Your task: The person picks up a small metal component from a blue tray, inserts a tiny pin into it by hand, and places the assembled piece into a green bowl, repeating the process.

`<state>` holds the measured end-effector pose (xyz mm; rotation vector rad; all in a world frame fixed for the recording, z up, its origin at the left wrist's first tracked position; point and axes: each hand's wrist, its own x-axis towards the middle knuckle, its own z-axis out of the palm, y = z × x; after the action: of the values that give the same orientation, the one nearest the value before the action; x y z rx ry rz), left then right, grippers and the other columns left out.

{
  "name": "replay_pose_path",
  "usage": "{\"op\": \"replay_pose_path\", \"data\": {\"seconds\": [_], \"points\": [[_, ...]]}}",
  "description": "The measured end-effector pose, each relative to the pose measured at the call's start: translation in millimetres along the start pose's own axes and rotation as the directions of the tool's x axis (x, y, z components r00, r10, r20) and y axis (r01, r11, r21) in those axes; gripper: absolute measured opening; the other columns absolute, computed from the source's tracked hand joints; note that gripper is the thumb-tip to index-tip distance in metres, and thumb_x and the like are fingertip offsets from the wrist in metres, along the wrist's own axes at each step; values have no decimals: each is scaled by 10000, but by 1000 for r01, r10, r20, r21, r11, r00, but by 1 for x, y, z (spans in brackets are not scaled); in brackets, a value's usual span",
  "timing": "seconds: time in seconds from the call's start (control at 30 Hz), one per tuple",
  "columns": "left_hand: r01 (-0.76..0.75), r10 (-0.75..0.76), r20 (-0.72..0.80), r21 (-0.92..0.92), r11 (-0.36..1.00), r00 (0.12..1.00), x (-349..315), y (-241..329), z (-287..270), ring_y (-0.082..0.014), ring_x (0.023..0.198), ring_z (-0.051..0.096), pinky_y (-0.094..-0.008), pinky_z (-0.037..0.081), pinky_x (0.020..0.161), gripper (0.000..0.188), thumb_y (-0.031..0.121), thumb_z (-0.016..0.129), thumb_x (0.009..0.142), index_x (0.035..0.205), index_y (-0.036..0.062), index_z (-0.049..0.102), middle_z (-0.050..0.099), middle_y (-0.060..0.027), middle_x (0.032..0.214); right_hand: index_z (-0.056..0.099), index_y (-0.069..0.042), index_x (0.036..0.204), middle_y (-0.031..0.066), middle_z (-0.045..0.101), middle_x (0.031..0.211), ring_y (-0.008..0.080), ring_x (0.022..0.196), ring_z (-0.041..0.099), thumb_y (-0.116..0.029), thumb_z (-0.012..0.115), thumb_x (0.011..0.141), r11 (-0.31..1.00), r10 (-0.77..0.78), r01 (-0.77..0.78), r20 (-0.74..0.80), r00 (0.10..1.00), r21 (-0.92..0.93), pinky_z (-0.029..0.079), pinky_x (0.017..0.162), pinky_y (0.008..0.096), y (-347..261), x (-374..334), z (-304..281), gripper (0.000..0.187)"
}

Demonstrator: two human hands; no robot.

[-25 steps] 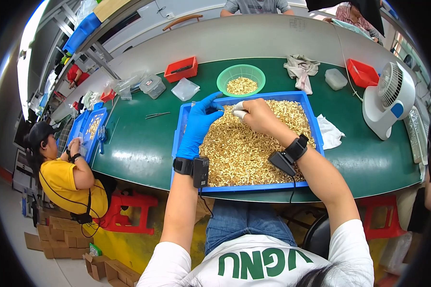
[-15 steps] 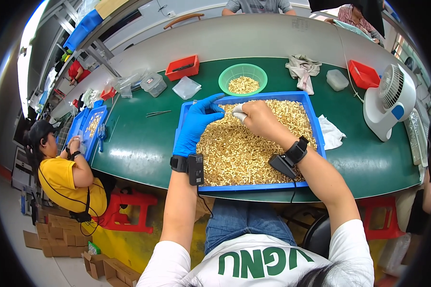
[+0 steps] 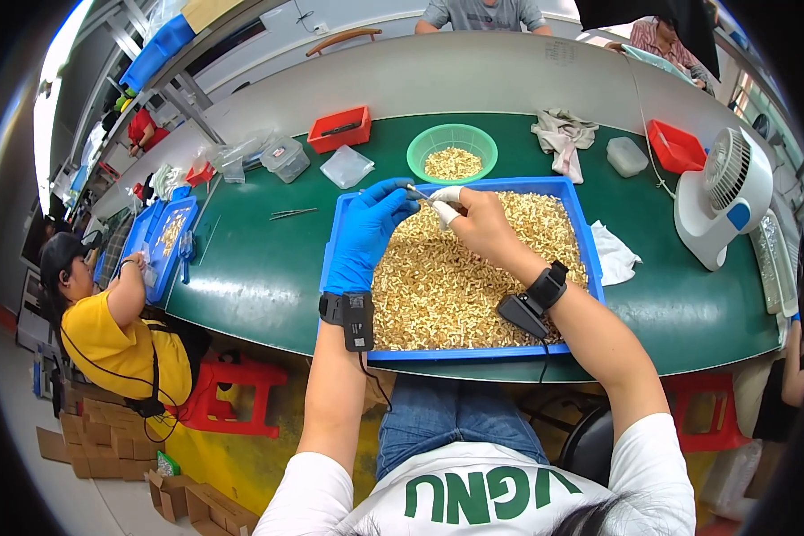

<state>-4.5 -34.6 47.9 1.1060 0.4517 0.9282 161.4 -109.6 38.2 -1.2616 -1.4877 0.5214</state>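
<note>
Blue-gloved left hand [image 3: 364, 230] and white-tipped right hand [image 3: 484, 221] have edged toward the far rim of the blue plastic tray [image 3: 464, 355], pinching a slim greyish piece [image 3: 419, 193]; slackening could drop it.

On the green-topped bench [image 3: 250, 277] lies a rectangular blue plastic tray [image 3: 473, 355], a round green plastic basket [image 3: 432, 140] at its twelve o'clock, thin metal tweezers [image 3: 293, 213] at ten, a crumpled white cloth [image 3: 613, 254] at three.

Disposable glove [image 3: 357, 246]: bright blue. Finger cots [image 3: 448, 194]: white. Thin item [image 3: 419, 192]: dark grey. Small cylindrical pieces [image 3: 456, 313]: brassy gold. Shallow tray [image 3: 464, 355]: blue. Colander [image 3: 451, 135]: mint green. Tabletop [image 3: 250, 259]: deep green. Desk fan [image 3: 719, 214]: white, blue panel [image 3: 739, 214]. Wearer's T-shirt [image 3: 545, 527]: white, green lettering [image 3: 478, 498]. Left co-worker's T-shirt [image 3: 112, 344]: yellow.
</note>
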Motion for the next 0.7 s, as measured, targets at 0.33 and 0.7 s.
{"op": "replay_pose_path", "data": {"seconds": [0.33, 0.7], "points": [[-34, 55, -118, 173, 984, 991, 6, -14, 1, -111, 694, 571, -231, 477, 691, 150, 110, 629, 804, 916, 13, 607, 616, -47, 830, 642, -20, 864, 75, 598, 756, 158, 591, 544, -88, 649, 767, 859, -407, 332, -127, 905, -390, 429, 531, 267, 9, 1, -1, 119], [44, -40, -50, 99, 994, 998, 5, -28, 15, -114, 741, 546, -249, 459, 683, 95, 109, 610, 815, 876, 38, 593, 578, -26, 820, 636, -16, 846, 103, 604, 746, 199, 628, 568, -80, 655, 752, 1000, 15, -12, -123, 992, 22, 445, 574, 267, -4, 0, 1, 116]]}}
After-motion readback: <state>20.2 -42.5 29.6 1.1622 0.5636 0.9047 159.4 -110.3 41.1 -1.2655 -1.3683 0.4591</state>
